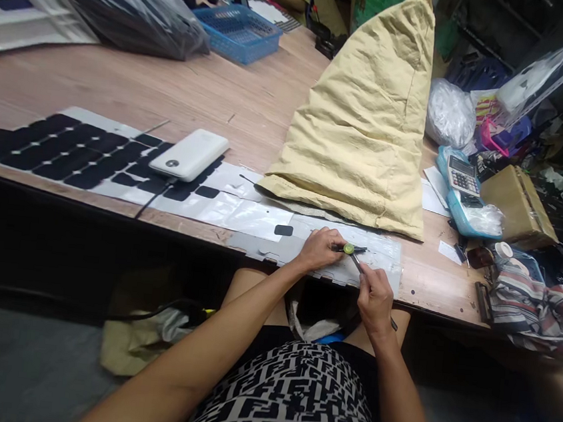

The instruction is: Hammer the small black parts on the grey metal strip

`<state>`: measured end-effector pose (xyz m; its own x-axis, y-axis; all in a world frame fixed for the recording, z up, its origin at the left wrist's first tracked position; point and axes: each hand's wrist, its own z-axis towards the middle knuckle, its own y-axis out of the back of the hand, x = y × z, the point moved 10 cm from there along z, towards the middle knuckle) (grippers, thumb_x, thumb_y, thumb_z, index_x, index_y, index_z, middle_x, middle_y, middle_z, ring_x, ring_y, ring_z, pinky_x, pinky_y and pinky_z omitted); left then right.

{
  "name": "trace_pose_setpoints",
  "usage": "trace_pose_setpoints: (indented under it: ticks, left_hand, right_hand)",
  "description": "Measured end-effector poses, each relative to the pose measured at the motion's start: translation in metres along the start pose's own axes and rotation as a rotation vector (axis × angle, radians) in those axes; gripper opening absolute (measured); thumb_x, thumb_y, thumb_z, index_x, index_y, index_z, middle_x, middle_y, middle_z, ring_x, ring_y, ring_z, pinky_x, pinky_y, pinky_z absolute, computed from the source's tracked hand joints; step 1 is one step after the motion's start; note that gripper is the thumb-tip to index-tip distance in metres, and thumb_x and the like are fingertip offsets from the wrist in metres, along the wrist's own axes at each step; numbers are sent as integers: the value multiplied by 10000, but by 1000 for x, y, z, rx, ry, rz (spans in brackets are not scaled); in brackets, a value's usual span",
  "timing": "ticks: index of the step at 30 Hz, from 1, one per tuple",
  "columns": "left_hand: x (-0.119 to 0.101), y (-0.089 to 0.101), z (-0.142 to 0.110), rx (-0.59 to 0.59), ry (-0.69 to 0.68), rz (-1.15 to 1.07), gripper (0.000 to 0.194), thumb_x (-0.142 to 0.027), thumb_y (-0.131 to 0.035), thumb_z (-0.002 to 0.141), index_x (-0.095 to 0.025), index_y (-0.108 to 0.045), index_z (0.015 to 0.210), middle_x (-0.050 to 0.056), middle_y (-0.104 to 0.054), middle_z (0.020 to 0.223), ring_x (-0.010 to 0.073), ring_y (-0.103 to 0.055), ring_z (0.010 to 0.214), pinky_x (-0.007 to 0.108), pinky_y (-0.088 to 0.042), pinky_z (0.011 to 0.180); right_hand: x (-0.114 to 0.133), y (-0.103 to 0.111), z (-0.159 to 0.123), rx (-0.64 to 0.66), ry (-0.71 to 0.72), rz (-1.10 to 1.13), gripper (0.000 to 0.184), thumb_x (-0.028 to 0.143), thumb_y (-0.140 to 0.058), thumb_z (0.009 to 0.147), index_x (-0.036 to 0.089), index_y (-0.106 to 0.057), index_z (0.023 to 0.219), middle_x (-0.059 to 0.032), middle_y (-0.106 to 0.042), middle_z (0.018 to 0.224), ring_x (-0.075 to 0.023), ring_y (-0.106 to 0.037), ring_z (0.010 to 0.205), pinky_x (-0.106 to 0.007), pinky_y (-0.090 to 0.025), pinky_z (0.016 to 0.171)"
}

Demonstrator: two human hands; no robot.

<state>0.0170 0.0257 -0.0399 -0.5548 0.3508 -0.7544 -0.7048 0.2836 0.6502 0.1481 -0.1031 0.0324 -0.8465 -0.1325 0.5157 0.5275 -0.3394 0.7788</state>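
Note:
My left hand [322,249] is closed, its fingers pinching a small dark strip [362,250] just above the board. My right hand [377,298] wraps around the handle of a small hammer [355,262]. The hammer's round yellow-green head [348,248] is over the dark strip, beside my left fingertips; whether it touches the strip I cannot tell. Beneath both hands is a grey board [252,243] at the table's front edge. One black rounded patch [283,230] rests left of my left hand.
A white power bank [191,153] with a cable lies on a sheet of black patches [57,147]. Beyond my hands stands a yellow cloth bag [361,125]. A blue basket [244,32] is farther back. Rightward are a calculator [462,175], a cardboard box [518,206] and striped cloth [528,301].

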Motion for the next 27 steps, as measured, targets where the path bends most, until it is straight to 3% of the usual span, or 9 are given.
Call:
trace_pose_setpoints:
  ticks: [7, 13, 17, 20, 27]
  left_hand:
    - [-1, 1, 0, 2, -21, -39, 244, -317, -721, 772, -302, -801, 1002, 1, -745, 1000, 236, -603, 996, 415, -420, 957]
    - [-2, 2, 0, -5, -7, -29, 252, -321, -718, 756, -304, -807, 992, 4, -749, 991, 244, -598, 999, 415, -419, 942]
    - [-2, 1, -1, 0, -13, -27, 262, -313, -708, 755, -297, -805, 998, 9, -741, 985, 247, -598, 1006, 422, -422, 951]
    - [-2, 1, 0, 1, -16, -23, 257, -299, -705, 750, -278, -803, 987, 16, -736, 990, 249, -597, 1008, 420, -423, 945]
    - [-6, 1, -1, 13, -37, 12, 250, -280, -707, 738, -260, -784, 975, 19, -722, 981, 250, -581, 1000, 413, -410, 933]
  right_hand:
    - [-6, 18, 3, -94, -16, 39, 331, 223, -481, 999, 222, -721, 1227, -44, -651, 893, -162, -617, 819, -276, -504, 763]
    - [-13, 11, 0, -47, -32, -26, 336, 225, -475, 995, 222, -734, 1210, -47, -657, 894, -164, -620, 820, -273, -498, 754]
    - [-25, 26, 7, -110, -59, -47, 337, 257, -473, 1001, 222, -731, 1215, -49, -665, 906, -171, -626, 851, -281, -495, 786]
    - [-52, 45, 14, -163, -130, -130, 348, 274, -475, 991, 211, -732, 1218, -57, -668, 919, -178, -618, 856, -282, -481, 783]
    - [-147, 85, 11, -273, -357, -535, 383, 236, -485, 924, 225, -751, 1200, -58, -621, 925, -187, -522, 821, -296, -383, 730]
